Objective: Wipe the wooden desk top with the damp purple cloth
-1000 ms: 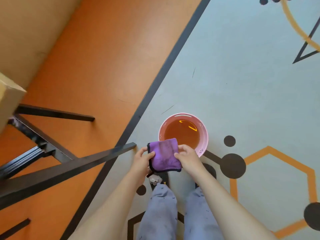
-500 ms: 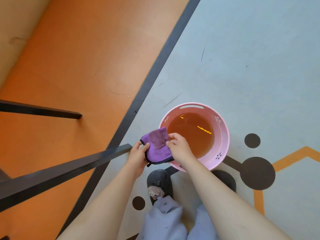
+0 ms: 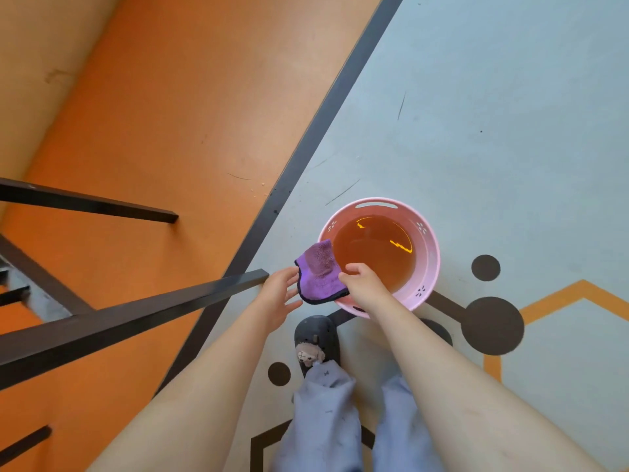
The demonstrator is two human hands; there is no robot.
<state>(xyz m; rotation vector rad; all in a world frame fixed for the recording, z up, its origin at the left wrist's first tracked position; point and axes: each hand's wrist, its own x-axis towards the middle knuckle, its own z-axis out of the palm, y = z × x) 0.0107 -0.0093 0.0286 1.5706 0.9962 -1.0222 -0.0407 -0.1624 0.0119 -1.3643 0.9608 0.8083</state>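
There was one purple cloth (image 3: pixel 320 274), one pink basin (image 3: pixel 431 257) right of it, two hands, a left hand (image 3: pixel 277 298) and a right hand (image 3: pixel 362 284), and three black dots (image 3: pixel 493 325) nearer.

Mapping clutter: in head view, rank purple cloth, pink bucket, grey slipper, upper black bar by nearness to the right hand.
1. purple cloth, pinched by the right hand
2. pink bucket, just beneath
3. grey slipper, nearer the person
4. upper black bar, far left
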